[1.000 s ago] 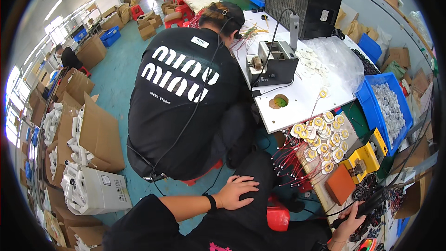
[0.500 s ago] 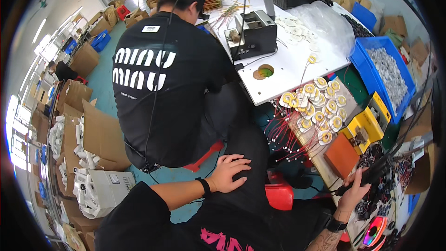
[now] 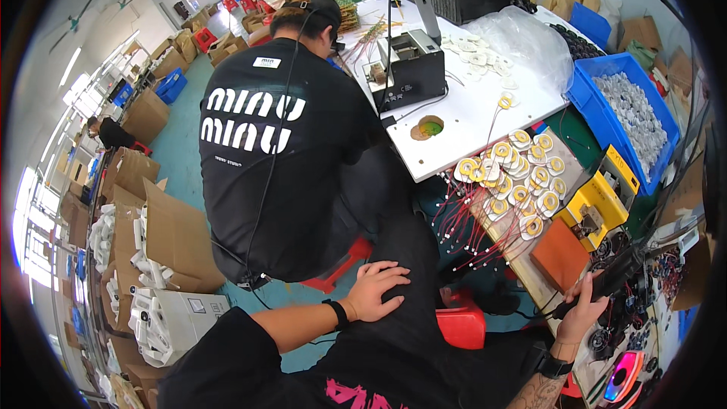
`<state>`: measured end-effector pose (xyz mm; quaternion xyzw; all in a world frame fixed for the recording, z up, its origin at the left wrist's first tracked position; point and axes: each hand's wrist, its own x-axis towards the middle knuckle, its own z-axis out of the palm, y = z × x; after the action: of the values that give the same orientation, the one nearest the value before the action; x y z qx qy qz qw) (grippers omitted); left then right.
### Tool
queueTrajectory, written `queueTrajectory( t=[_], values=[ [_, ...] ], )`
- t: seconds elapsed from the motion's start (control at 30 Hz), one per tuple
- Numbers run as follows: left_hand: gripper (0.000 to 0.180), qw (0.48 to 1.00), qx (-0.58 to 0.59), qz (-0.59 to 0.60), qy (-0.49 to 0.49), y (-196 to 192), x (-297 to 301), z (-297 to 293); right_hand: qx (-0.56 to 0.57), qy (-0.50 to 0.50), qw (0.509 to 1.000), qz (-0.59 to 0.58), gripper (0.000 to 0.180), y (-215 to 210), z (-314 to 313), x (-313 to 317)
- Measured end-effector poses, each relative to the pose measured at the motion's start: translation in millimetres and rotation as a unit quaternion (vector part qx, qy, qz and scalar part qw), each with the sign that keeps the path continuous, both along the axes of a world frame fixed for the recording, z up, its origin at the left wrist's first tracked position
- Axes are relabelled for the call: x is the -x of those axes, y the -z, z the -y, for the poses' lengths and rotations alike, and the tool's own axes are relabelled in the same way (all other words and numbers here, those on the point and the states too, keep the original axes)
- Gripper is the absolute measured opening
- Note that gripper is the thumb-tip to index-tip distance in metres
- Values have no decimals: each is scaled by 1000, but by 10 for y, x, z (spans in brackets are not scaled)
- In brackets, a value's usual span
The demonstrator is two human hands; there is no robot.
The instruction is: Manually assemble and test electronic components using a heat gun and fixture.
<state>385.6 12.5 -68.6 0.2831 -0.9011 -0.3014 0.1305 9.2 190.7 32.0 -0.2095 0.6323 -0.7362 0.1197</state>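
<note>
My left hand [image 3: 379,290] lies on my black-trousered thigh [image 3: 416,257], its fingers draped over the cloth and nothing in them. On the right, my right hand [image 3: 581,310] is closed around a long black tool [image 3: 612,279] with a cord; its exact kind is hard to make out. Just beyond that hand are an orange-brown block [image 3: 559,254] and a yellow machine [image 3: 587,216] on the wooden bench. White pads with yellow rings [image 3: 522,174] lie heaped further along, their red wires [image 3: 477,231] hanging over the bench edge.
A co-worker in a black shirt [image 3: 280,151] sits close at the left, by a white table [image 3: 469,106] with a black box-shaped machine [image 3: 409,68]. A blue bin [image 3: 579,106] of small pale parts stands right. Cardboard boxes [image 3: 182,235] line the left side. A red stool [image 3: 462,326] is beside my leg.
The view has shifted slightly, so the co-worker appears further right and lower. My left hand stays on my thigh, and my right hand keeps the black tool.
</note>
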Motion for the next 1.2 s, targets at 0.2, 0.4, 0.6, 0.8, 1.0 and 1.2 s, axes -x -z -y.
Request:
queueTrajectory(
  t=[0.2, 0.4, 0.6, 0.8, 1.0, 1.2],
  values=[
    [27, 980, -176, -87, 26, -640, 442, -64, -7, 7, 1000, -4, 18, 7, -29, -67],
    [20, 745, -525, -235, 337, -2343, 1334, -178, -25, 37, 998, -45, 19, -85, -2, 34],
    [18, 721, -446, -154, 508, -2561, 1814, -566, -18, -13, 999, -23, 17, -183, -36, -2],
    [19, 744, -390, -101, 533, -2872, 1928, -764, 2, -18, 999, -42, 16, -269, -204, -119],
    [19, 782, -345, -43, 518, -3141, 1924, -749, 13, -29, 999, -40, 21, -244, -127, -49],
    [20, 802, -281, 14, 527, -3237, 2189, -504, -7, -18, 1000, -24, 20, -175, -130, 59]
  ],
)
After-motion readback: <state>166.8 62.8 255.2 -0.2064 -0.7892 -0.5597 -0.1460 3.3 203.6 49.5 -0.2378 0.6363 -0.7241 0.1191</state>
